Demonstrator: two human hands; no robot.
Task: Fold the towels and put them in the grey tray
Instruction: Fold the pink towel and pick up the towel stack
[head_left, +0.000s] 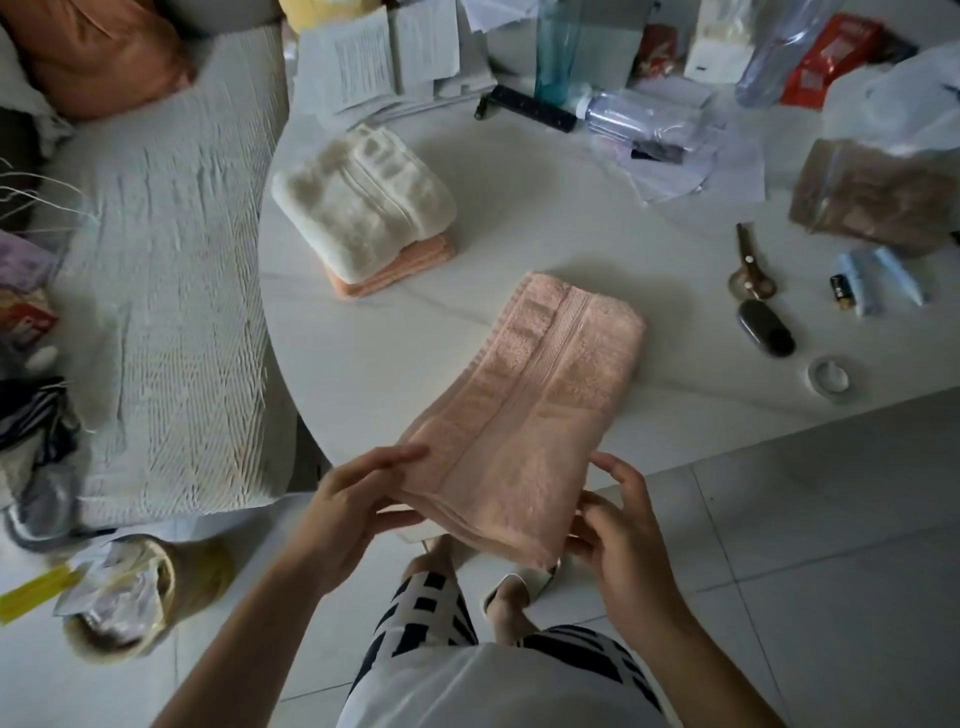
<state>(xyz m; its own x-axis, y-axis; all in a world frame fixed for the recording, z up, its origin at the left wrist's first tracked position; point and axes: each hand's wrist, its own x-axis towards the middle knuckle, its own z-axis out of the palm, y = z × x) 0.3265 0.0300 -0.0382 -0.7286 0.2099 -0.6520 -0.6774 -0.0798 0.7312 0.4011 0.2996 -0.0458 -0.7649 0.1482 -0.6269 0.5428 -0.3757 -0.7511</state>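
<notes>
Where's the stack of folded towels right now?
In the head view, the folded stack sits on the white table, up and left of the pink towel held by both hands, near the table's sofa-side edge.

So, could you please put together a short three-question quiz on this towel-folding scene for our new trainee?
1. True or false: the pink towel lies wholly on the white table.
2. Multiple choice: in the folded stack, the cream towel lies (a) under, (b) on top of, (c) apart from the peach towel.
3. Short answer: which of the hands hold the pink towel, and at which end?

Key
1. False: its near end overhangs the table edge.
2. b.
3. Both: the left hand and right hand grip the near end, one at each side.
</notes>
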